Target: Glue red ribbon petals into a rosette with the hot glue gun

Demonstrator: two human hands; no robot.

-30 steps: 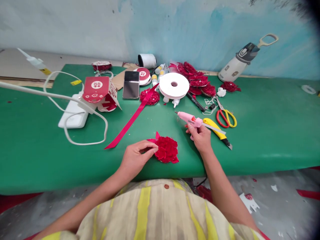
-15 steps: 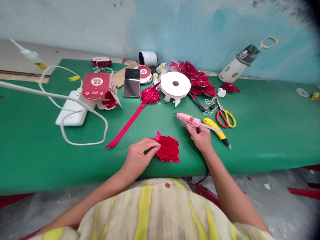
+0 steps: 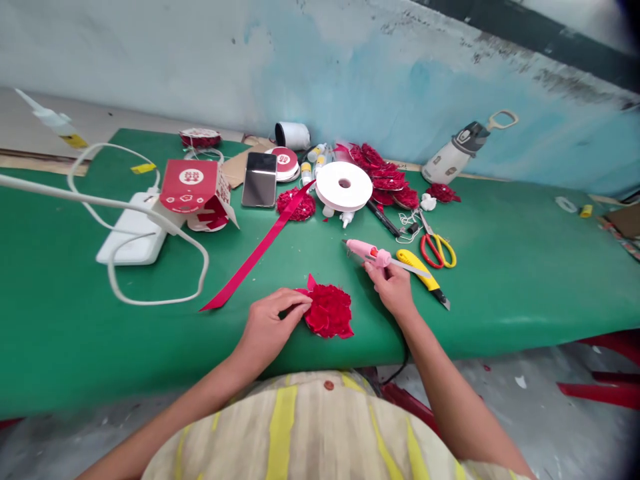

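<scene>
A red fabric flower (image 3: pixel 330 311) lies on the green table (image 3: pixel 175 347) in front of me. My left hand (image 3: pixel 273 327) is closed, thumb and forefinger pinching a petal at the flower's left edge. In my right hand (image 3: pixel 391 287) is a pink glue gun (image 3: pixel 369 251), its nozzle pointing left and a clear glue stick sticking out behind. The nozzle is held beyond the flower, apart from it. Beside my right hand lies a yellow utility knife (image 3: pixel 419 269) with its blade out. A red ribbon (image 3: pixel 260 250) runs from a white spool (image 3: pixel 344 187) toward my left hand.
Red-and-yellow scissors (image 3: pixel 434 248) and a black marker (image 3: pixel 383 219) lie at right. More red flowers (image 3: pixel 383 177) are piled by the wall, near a white bottle (image 3: pixel 453 157). A phone (image 3: pixel 259 180), a red box (image 3: pixel 190 185) and a white power bank (image 3: pixel 133 233) with its cable stand left.
The view has shifted and tilted slightly, so more wall shows at the upper right. Both hands keep their holds on the flower and the glue gun, with little visible movement.
</scene>
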